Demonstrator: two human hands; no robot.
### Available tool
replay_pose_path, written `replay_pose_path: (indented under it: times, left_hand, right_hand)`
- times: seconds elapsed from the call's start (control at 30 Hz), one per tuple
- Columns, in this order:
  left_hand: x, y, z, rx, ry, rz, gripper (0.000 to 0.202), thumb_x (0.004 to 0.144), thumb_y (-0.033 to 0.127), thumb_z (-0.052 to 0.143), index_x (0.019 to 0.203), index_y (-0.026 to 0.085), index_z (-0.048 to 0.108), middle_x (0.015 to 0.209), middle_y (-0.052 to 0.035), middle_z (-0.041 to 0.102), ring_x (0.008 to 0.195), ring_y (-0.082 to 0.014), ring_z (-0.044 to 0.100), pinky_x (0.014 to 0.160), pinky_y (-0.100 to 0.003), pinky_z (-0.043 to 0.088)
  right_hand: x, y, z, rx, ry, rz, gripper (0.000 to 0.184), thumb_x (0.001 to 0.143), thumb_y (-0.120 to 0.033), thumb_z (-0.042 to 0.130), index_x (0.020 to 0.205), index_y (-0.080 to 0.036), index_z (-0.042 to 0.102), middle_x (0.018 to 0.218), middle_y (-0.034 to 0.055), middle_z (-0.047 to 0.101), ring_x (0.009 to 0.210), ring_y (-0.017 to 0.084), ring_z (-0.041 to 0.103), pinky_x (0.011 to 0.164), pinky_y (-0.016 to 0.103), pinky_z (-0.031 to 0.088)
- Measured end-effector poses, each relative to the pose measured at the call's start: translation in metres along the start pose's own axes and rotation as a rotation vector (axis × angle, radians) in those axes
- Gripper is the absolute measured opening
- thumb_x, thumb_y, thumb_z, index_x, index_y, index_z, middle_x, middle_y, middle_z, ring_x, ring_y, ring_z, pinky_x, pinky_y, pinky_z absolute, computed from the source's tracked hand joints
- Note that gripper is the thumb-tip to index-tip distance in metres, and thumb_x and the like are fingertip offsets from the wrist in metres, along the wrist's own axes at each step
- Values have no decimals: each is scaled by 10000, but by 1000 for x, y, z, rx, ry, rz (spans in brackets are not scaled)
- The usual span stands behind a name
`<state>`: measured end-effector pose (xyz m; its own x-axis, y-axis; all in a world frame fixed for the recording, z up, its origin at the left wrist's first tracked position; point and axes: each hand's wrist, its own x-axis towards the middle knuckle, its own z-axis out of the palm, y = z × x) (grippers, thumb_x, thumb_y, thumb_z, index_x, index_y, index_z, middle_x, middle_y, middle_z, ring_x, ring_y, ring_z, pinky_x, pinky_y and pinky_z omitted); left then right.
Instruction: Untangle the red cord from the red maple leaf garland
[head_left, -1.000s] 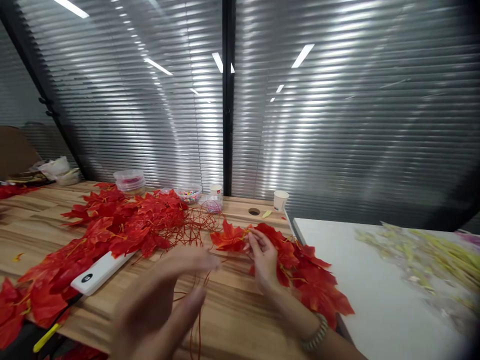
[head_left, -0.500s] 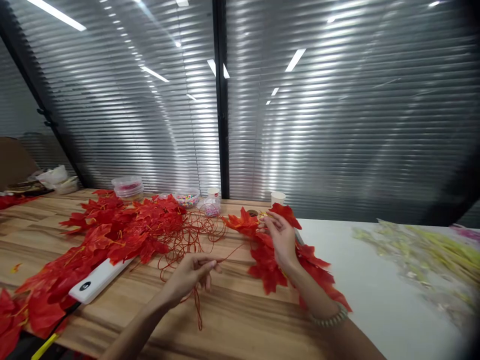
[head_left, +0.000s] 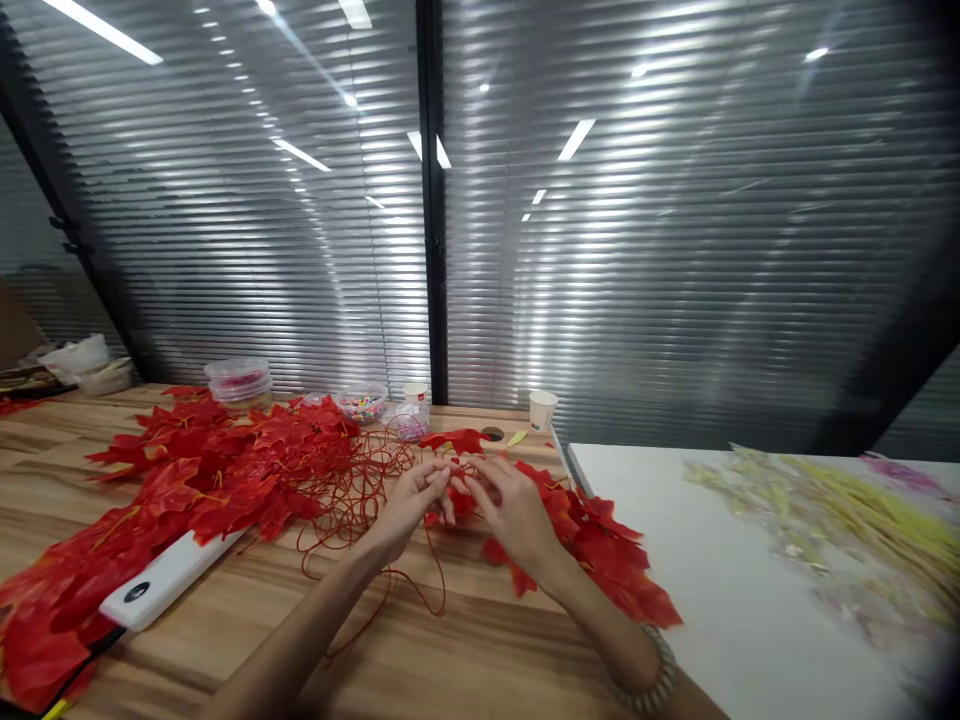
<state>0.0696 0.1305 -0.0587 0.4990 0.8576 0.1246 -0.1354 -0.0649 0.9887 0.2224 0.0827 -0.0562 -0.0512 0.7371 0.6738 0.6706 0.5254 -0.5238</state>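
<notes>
My left hand [head_left: 412,502] is closed in a pinch on a thin red cord, part of which hangs below it in a loop. Close beside it, my right hand [head_left: 511,510] has its thumb and fingers pinched together at the same spot, where the cord meets a red leaf. Exactly what those fingertips grip is partly hidden. Red artificial maple leaves [head_left: 600,540] lie under and to the right of my right hand. To the left of my hands is a loose tangle of red cord [head_left: 364,480].
A heap of red maple leaves [head_left: 247,450] covers the left side, over a white power strip [head_left: 172,580]. Behind stand stacked plastic tubs [head_left: 238,382], a tub of coloured beads [head_left: 361,402] and a paper cup [head_left: 542,410]. Bagged yellow stems [head_left: 862,510] lie on the white table.
My right hand has come down and left to meet my left hand, which has moved slightly up and right. The cord stretched between them has gone slack. The view has shifted slightly.
</notes>
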Motion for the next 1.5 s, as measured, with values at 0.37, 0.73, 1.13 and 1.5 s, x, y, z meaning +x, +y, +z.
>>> replay_pose_path:
  times: [0.37,0.73,1.13,1.5]
  left_hand:
    - [-7,-31,-1,13,-24,31,345,737,463,592,843,137,551,692,-27,641,468,-103,554,491,-228,427]
    - [-7,-33,-5,215,47,139,236,721,335,636,847,137,655,841,-71,655,811,-187,583,772,-298,452]
    - [-4,-39,-8,54,131,52,172,666,255,651,747,149,542,696,-2,578,657,-126,552,652,-249,457]
    - [-2,-51,-8,130,194,123,104,691,173,565,752,171,480,614,39,557,602,-113,572,598,-218,452]
  right_hand:
    - [-4,8,15,265,-64,164,227,827,-273,492,720,-169,663,597,18,644,500,138,577,498,218,444]
    - [-11,15,31,140,-43,71,196,843,-214,455,831,-176,647,798,53,644,735,174,588,667,265,450]
    - [-18,15,42,151,-101,104,237,858,-217,428,949,-158,639,896,77,651,812,189,598,718,289,470]
    - [-23,23,52,216,-136,123,226,754,-103,491,924,-149,632,802,55,666,616,149,610,596,256,491]
